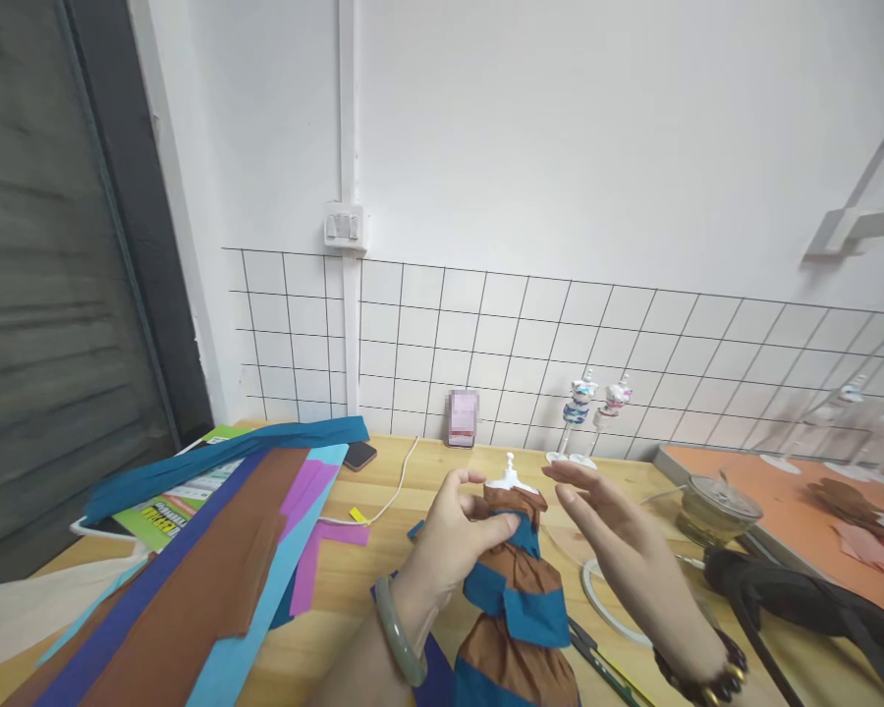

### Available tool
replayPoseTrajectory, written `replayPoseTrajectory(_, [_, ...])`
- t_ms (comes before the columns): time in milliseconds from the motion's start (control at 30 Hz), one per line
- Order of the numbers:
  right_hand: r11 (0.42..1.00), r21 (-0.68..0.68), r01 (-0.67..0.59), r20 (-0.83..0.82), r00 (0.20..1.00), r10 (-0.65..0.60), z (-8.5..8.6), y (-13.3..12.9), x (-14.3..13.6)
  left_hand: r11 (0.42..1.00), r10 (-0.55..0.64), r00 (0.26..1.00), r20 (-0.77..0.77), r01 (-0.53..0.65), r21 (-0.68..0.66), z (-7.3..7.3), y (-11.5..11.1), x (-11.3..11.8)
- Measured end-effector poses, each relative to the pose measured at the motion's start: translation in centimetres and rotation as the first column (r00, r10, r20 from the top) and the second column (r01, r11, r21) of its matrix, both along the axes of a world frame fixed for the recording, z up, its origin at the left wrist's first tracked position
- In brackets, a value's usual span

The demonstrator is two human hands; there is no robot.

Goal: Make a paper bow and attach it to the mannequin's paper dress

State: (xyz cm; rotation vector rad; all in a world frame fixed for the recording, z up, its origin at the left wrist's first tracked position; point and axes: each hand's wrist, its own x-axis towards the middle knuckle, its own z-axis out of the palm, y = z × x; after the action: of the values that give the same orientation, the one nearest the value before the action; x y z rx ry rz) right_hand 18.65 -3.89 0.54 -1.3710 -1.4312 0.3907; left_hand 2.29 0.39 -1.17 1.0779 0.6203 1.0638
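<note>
Wooden table [434, 466] | left hand [453, 535] — pinching brown-and-blue miniature dress [534, 617] | right hand [626, 550] — loosely open, holding nothing

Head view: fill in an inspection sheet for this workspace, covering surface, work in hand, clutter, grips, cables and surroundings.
Surface: light wooden tabletop, partly covered.
Work in hand: brown-and-blue dress on a small white form.
Clutter: fabric strips at left, partly over a green printed item; glass bowl at right.
Grips: left grip holds the dress near its top, thumb in front; right grip is open beside it, contact unclear.
Cables: white cable on the tabletop, yellow tag at it.
Surroundings: white wall with black grid; two small decorated stands before it.
</note>
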Motion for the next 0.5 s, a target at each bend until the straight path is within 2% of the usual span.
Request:
replayPoseTrajectory(33, [0.993,0.111,0.032,0.145,0.988,-0.048,-0.2,-0.3,0.3,1.000,0.012,1.000,-0.009,-0.012,0.004,0.0,0.1,-0.1])
replayPoseTrajectory(100, [0.947,0.323,-0.002,0.403,0.905,-0.136,-0.5,-0.8,0.4,0.999,0.031,0.999,-0.023,-0.031,0.016,0.0,0.2,-0.1])
replayPoseTrajectory(200, [0.874,0.467,-0.133,0.646,0.726,-0.235,-0.3,-1.1,0.0,0.999,0.039,0.999,-0.022,-0.038,0.037,0.0,0.2,-0.2])
replayPoseTrajectory(267, [0.853,0.494,-0.170,0.713,0.640,-0.285,0.0,-1.1,-0.4,0.998,0.035,0.999,-0.021,-0.034,0.045,0.0,0.2,-0.2])
replayPoseTrajectory(333, [0.841,0.509,-0.184,0.740,0.592,-0.318,0.1,-0.9,-0.6,0.999,0.025,0.999,-0.027,-0.024,0.045,0.0,0.1,-0.2])
replayPoseTrajectory(500, [0.818,0.535,-0.212,0.760,0.542,-0.357,-0.4,-0.6,-0.3,0.999,0.022,0.999,-0.050,-0.020,0.042,0.0,-0.1,-0.1])
